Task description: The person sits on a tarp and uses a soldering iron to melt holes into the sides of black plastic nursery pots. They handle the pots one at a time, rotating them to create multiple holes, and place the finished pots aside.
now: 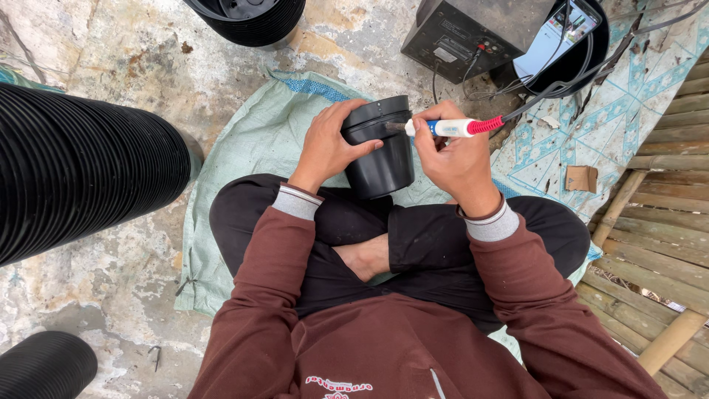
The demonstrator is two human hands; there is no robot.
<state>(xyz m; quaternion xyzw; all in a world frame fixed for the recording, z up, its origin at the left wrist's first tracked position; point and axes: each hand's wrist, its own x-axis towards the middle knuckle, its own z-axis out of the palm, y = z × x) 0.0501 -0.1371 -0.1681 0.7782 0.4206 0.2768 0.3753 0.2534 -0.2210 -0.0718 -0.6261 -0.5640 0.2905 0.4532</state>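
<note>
Seated figure, cross-legged on a pale green woven sack (236,148) spread over stained concrete. One small black plastic pot (378,151), smooth-walled, round and slightly tapered with a stepped rim, is taken as landmark. It sits above the person's lap, between both hands. The left hand (325,144) wraps the pot's left wall, fingers curled closed around the rim. The right hand (454,159), just right of the pot, is closed in a pen-like grip on one corded iron tool (450,127) with a white and blue barrel and a red ribbed collar; its metal tip touches the pot's upper right wall. A dark cable (591,63) runs from the tool away to the upper right of the pot.

Left of the pot lies one long ribbed stack of nested black pots (81,177); a second stack end (44,366) shows at lower left, and a third (247,18) stands above the pot. Upper right of the pot: one black box-shaped speaker (465,33) and one phone (557,33) with a lit screen. Right of the pot, a patterned blue mat (628,125) meets bamboo slats (665,244).
</note>
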